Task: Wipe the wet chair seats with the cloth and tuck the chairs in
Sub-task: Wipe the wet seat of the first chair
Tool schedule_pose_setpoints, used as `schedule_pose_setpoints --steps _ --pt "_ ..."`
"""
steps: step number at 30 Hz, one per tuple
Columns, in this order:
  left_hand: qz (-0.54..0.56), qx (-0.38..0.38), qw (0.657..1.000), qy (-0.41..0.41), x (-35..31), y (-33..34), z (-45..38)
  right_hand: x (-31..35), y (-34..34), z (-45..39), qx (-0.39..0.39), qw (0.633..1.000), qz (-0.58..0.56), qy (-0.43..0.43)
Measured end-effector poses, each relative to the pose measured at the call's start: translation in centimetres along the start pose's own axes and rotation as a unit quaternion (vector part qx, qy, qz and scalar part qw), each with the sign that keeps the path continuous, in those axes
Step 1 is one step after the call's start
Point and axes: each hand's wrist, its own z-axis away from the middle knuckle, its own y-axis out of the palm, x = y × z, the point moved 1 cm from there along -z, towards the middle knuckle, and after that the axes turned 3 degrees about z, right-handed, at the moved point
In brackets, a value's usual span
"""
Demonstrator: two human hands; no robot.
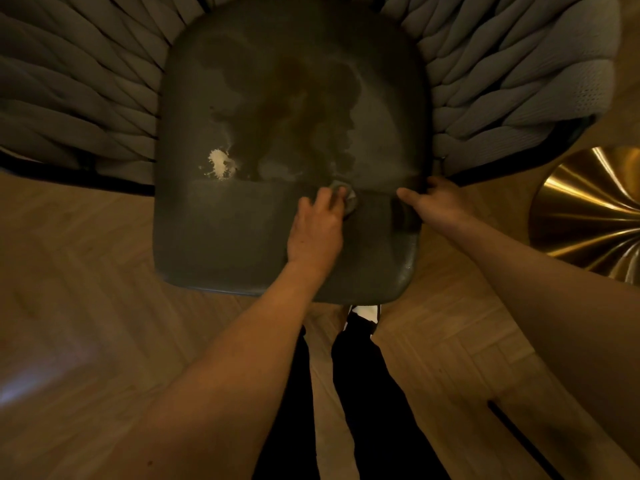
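Observation:
A dark chair seat (221, 237) fills the middle of the view, with a wide wet film and puddle (287, 109) over its far half. The near half looks dull and smeared. My left hand (317, 228) presses a small bunched grey cloth (348, 199) onto the seat at the boundary between wet and dull. My right hand (434, 202) holds the seat's right edge, thumb pointing left over the top, fingers hidden beyond the rim.
The chair's woven rope backrest (512, 81) curves round the seat on both sides, on a dark frame (76, 174). A brass table base (588, 209) stands at the right. Wood herringbone floor (86, 289) lies all round. My dark trousers and a shoe (363, 313) are below the seat.

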Motion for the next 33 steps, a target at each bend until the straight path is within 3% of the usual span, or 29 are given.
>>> schedule_pose_setpoints --steps 9,18,26,33 --pt "-0.033 -0.074 0.994 -0.078 13.3 -3.3 0.1 1.2 1.1 -0.5 -0.047 0.999 0.015 0.017" --pt "-0.052 -0.093 0.976 -0.191 22.5 -7.6 0.8 1.5 1.3 -0.8 -0.06 0.997 0.027 0.039" --pt "-0.04 -0.113 0.969 -0.217 22.2 -7.8 0.7 1.4 1.3 -0.6 -0.052 0.997 -0.018 0.046" --pt "0.015 -0.134 0.978 -0.157 19.6 -6.0 -0.4 -0.8 0.4 -2.2 -0.026 0.982 -0.162 0.095"
